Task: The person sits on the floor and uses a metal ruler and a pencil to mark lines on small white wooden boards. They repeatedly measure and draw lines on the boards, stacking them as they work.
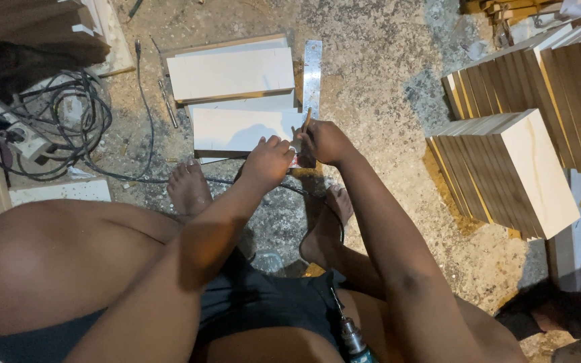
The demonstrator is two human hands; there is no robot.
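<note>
Head view: pale wood board [240,130] at frame centre, right hand [324,141] gripping pencil [306,119] at its right edge; left hand [267,160] fingers curled, pressing board corner. Metal ruler [312,74] just beyond. Risk: board may slide on gritty floor [384,81], skewing mark.

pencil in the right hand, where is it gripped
The right hand grips the pencil by its lower end, the top sticking up. The left hand rests on the board.
</note>
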